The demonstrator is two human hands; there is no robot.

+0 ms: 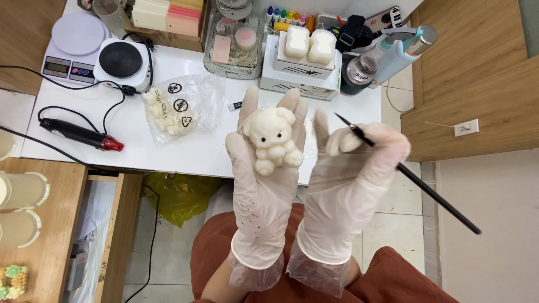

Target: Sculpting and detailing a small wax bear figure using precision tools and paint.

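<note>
A cream bear-shaped wax figure (274, 141) with small black eyes and nose lies in the palm of my left hand (263, 185), which wears a thin translucent glove and has its fingers spread upward. My right hand (349, 185), gloved too, pinches a thin black brush (410, 174) between thumb and fingers. The brush tip points up and left, a little apart from the bear's right side. Both hands hover above my lap, in front of the white table's (185, 151) near edge.
On the table: a clear plastic bag of cream pieces (174, 109), a black heat tool with red tip (81, 134), a small hot plate (120, 59), a scale (70, 42), a white box with two cream bears (306, 56), spray bottles (387, 53). A wooden shelf (33, 224) stands left.
</note>
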